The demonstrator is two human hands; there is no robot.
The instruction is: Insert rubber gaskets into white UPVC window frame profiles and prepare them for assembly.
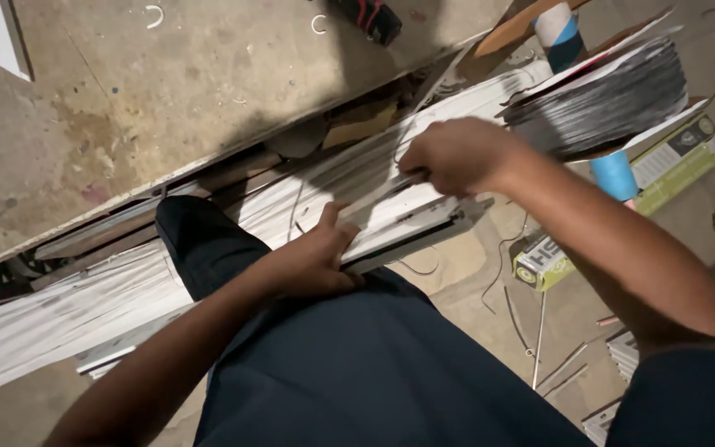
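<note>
A long white plastic strip, like a length of cable trunking, lies across a heap of similar white strips under the edge of a workbench. My left hand presses on its near end, thumb raised against it. My right hand is closed around the strip's upper part, knuckles up. My dark trouser leg rests against the heap, just left of the left hand.
A stained wooden benchtop fills the upper left, with a red-and-black tool on it. A fanned stack of dark sheets, a blue-and-white tube, green-and-white boxes and loose wire offcuts litter the floor at right.
</note>
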